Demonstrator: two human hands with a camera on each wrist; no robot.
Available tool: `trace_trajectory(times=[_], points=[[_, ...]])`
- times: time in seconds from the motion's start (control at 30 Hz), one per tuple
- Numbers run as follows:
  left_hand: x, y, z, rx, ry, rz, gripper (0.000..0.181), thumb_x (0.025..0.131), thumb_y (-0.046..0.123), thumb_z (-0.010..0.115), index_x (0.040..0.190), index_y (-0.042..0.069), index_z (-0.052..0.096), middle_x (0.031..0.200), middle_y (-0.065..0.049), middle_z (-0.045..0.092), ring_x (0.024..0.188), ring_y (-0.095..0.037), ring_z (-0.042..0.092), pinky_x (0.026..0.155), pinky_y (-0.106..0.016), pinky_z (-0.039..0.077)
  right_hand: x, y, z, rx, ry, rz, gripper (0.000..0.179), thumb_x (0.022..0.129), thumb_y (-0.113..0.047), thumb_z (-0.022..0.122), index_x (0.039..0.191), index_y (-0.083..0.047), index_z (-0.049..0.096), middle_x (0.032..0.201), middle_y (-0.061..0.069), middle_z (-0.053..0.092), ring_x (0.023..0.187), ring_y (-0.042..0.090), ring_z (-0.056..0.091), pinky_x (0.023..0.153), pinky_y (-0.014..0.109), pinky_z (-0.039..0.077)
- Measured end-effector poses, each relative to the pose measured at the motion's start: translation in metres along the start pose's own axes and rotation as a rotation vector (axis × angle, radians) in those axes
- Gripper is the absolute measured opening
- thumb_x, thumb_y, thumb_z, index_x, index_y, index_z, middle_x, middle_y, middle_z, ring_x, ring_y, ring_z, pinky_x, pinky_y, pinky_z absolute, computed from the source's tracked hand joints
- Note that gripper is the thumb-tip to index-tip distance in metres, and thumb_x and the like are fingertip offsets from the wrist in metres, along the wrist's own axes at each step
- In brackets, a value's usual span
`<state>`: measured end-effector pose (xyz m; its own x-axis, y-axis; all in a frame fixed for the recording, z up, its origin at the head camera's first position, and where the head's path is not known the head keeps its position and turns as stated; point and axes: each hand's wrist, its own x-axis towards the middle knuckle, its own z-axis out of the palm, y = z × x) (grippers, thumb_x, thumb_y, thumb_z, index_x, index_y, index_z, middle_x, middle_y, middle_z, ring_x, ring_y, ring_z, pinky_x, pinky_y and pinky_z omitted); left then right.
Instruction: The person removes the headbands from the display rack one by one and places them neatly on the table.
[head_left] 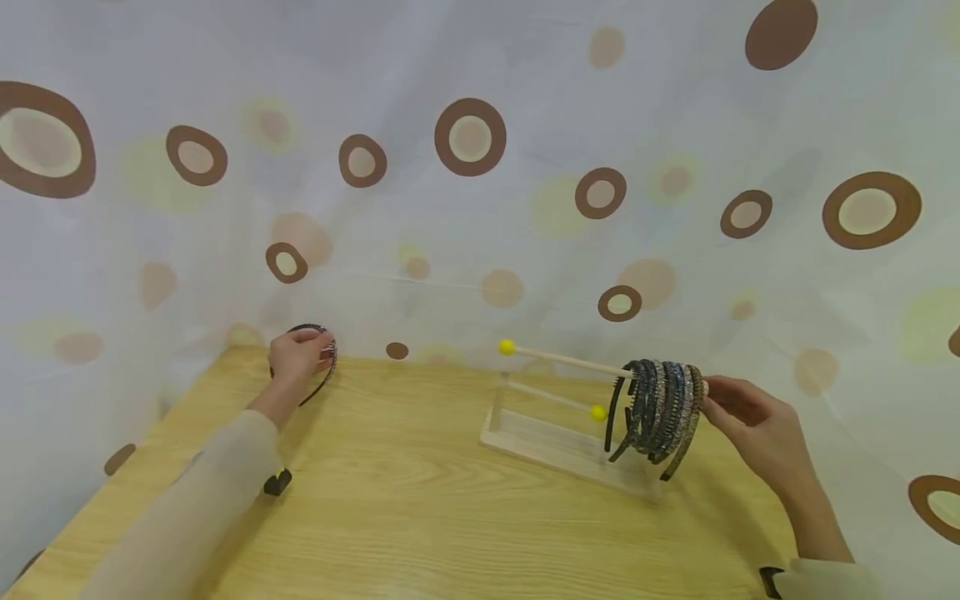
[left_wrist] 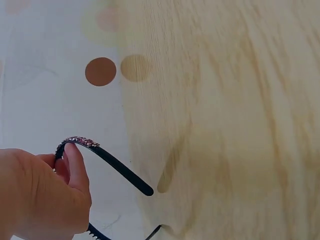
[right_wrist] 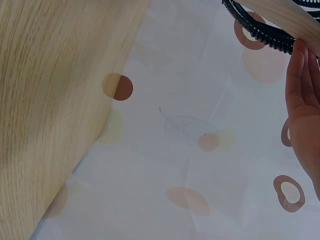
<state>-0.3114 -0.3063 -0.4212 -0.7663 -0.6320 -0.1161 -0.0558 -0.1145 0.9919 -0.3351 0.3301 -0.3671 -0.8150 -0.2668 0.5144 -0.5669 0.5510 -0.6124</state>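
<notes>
At the far left of the table, my left hand (head_left: 296,357) pinches a dark headband (head_left: 331,379) between thumb and fingers. In the left wrist view the headband (left_wrist: 120,167) shows a glittery pinkish patch on top and a smooth black end; part of its curve is hidden behind the hand. My right hand (head_left: 757,421) holds the right end of a wooden headband stand (head_left: 573,454), thumb and fingers at its upright. Several glittery, toothed headbands (head_left: 663,408) hang bunched on the upper rod beside those fingertips. The right wrist view shows the fingers (right_wrist: 296,75) against the wood.
Yellow balls cap the stand's upper rod (head_left: 507,347) and lower rod (head_left: 598,412), both pointing left. The stand is on a wooden table (head_left: 390,500). A pale wall covering (head_left: 480,225) with brown rings rises right behind the table's back edge.
</notes>
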Motion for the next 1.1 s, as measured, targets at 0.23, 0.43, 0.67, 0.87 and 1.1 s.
trace_trajectory(times=[0.23,0.43,0.67,0.87,1.1], points=[[0.01,-0.008,-0.002,-0.135,0.097,-0.125,0.021,0.097,0.011,0.07,0.115,0.003,0.063,0.109,-0.01,0.059,0.085,-0.016,0.067,0.075,-0.025,0.058,-0.001,0.0,-0.002,-0.002,0.002,0.007,0.037,0.098,-0.017,0.072,0.133,-0.007,0.066,0.114,-0.009,0.069,0.102,-0.005,0.063,0.081,0.012,0.05],[0.015,-0.014,-0.009,-0.166,0.147,-0.181,0.039,0.096,0.006,0.069,0.133,-0.001,0.059,0.112,-0.015,0.061,0.081,-0.016,0.07,0.074,-0.026,0.059,0.0,0.0,-0.003,0.005,0.0,0.008,0.038,0.098,-0.016,0.072,0.134,-0.007,0.066,0.114,-0.011,0.068,0.102,-0.005,0.063,0.082,0.011,0.049],[0.017,-0.022,-0.021,-0.197,0.153,-0.248,0.04,0.097,0.003,0.068,0.135,-0.001,0.06,0.104,-0.013,0.066,0.078,-0.014,0.072,0.079,-0.026,0.058,-0.001,0.003,0.001,0.021,-0.012,0.005,0.038,0.098,-0.015,0.072,0.134,-0.007,0.065,0.114,-0.009,0.069,0.103,-0.005,0.063,0.083,0.011,0.049],[0.012,-0.023,-0.022,-0.176,0.065,-0.202,0.044,0.1,0.007,0.063,0.143,0.002,0.056,0.122,-0.018,0.064,0.088,-0.015,0.072,0.083,-0.026,0.057,-0.002,0.004,0.002,0.015,-0.004,-0.023,0.036,0.098,-0.012,0.071,0.134,-0.007,0.065,0.114,-0.008,0.068,0.103,-0.003,0.063,0.083,0.011,0.049],[-0.002,0.004,-0.006,-0.13,-0.055,-0.095,0.048,0.106,0.02,0.053,0.151,0.003,0.047,0.138,-0.017,0.058,0.102,-0.016,0.068,0.091,-0.026,0.053,0.0,0.003,0.001,0.009,0.005,-0.02,0.036,0.098,-0.014,0.072,0.133,-0.007,0.066,0.113,-0.007,0.069,0.101,-0.004,0.063,0.082,0.011,0.049]])
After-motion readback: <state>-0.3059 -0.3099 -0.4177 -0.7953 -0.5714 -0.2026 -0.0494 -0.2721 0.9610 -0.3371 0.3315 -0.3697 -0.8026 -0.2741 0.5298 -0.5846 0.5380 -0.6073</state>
